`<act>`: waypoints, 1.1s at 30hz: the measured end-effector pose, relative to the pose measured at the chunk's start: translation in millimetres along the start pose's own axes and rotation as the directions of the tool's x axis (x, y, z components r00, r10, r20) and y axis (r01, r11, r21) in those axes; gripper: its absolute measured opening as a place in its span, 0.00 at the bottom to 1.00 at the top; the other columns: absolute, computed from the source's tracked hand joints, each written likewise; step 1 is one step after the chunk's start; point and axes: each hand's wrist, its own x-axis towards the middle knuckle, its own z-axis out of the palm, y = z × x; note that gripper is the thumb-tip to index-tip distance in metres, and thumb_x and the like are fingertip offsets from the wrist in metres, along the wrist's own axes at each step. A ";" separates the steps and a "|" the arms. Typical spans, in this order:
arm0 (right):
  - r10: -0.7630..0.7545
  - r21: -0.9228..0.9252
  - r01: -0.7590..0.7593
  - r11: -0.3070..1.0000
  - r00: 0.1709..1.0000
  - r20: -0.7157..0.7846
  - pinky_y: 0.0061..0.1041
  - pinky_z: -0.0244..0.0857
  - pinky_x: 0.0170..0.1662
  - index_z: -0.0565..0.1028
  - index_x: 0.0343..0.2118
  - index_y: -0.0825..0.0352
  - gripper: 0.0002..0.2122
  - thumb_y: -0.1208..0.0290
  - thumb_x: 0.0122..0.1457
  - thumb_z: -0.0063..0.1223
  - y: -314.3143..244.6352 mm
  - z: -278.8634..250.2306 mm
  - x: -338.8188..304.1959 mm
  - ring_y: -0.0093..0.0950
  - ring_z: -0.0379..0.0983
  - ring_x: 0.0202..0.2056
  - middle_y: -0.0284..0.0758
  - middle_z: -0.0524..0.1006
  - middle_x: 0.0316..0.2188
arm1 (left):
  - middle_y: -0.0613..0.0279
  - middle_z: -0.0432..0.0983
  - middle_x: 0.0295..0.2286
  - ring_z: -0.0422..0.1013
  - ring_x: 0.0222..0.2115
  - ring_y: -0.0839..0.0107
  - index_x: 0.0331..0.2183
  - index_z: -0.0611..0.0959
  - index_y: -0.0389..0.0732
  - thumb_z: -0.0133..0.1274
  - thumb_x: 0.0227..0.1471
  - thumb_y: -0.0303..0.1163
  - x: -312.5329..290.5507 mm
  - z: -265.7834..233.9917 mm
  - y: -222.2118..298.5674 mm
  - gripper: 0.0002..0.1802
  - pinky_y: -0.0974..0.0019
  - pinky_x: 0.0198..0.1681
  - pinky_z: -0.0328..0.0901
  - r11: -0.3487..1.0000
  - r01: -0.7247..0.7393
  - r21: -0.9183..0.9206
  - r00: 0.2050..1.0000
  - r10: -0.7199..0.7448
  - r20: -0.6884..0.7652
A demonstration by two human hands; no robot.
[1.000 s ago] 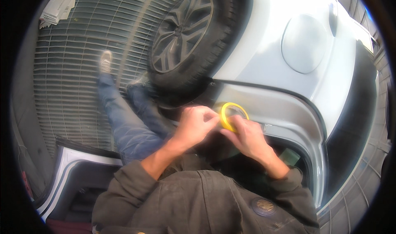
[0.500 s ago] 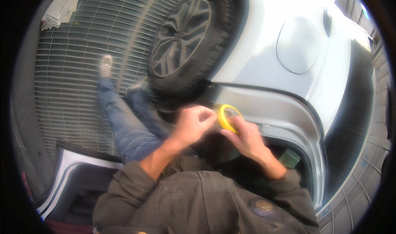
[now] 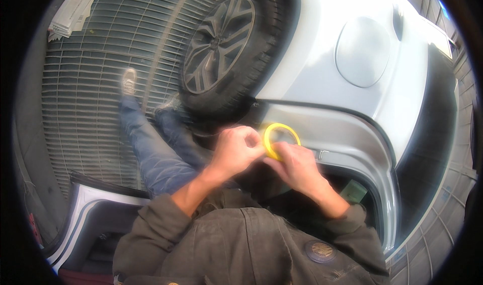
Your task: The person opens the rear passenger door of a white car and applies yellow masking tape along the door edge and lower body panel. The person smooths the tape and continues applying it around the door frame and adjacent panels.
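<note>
A narrow roll of yellow tape (image 3: pixel 268 130) is gripped between the thumb and fingers of my right hand (image 3: pixel 299 167), its ring turned up toward me. Close beside the roll, my left hand (image 3: pixel 234 152) is closed in a pinch. Whatever its fingertips hold is too small and blurred to make out. Both hands are above the open rear doorway of a white car, next to the grey-white door frame (image 3: pixel 347 126) and the rear wheel arch.
The rear wheel (image 3: pixel 216 49) with its dark tyre stands ahead of my hands. The white body panel (image 3: pixel 322 38) has a round fuel flap (image 3: pixel 363 51). An open car door (image 3: pixel 100 224) is at lower left. Papers (image 3: pixel 73 11) lie on the floor grating (image 3: pixel 105 43).
My right hand has turned the tape roll, so its ring now faces up more fully. The roll has shifted slightly left, closer to my left hand, which stays pinched in nearly the same place.
</note>
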 end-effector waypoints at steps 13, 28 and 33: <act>0.100 0.109 -0.113 0.988 0.988 0.120 0.42 0.71 0.33 0.74 0.41 0.69 0.16 0.61 0.61 0.63 8.6 -20.0 12.2 0.50 0.78 0.29 0.47 0.79 0.25 | 0.64 0.80 0.31 0.76 0.32 0.79 0.36 0.81 0.34 0.69 0.53 0.30 13.0 14.6 -31.1 0.14 0.72 0.38 0.71 0.793 0.210 -0.572 0.973 -0.115 0.199; 0.649 -0.259 -0.637 0.726 0.509 0.566 0.22 0.75 0.28 0.76 0.52 0.71 0.14 0.68 0.71 0.50 -1.0 -176.9 6.4 0.20 0.79 0.20 0.35 0.81 0.19 | 0.57 0.84 0.37 0.79 0.37 0.73 0.35 0.81 0.37 0.61 0.60 0.27 54.4 -3.1 -94.4 0.06 0.70 0.41 0.73 0.675 0.138 -0.725 0.976 -0.217 -0.016; 0.630 -0.098 -0.672 0.734 0.620 0.468 0.18 0.71 0.24 0.80 0.42 0.71 0.11 0.67 0.69 0.55 3.7 -204.5 11.9 0.19 0.76 0.19 0.34 0.79 0.20 | 0.57 0.84 0.36 0.80 0.37 0.71 0.36 0.78 0.41 0.63 0.58 0.26 59.9 8.2 -94.7 0.08 0.72 0.42 0.73 0.526 0.163 -0.835 0.970 -0.240 0.038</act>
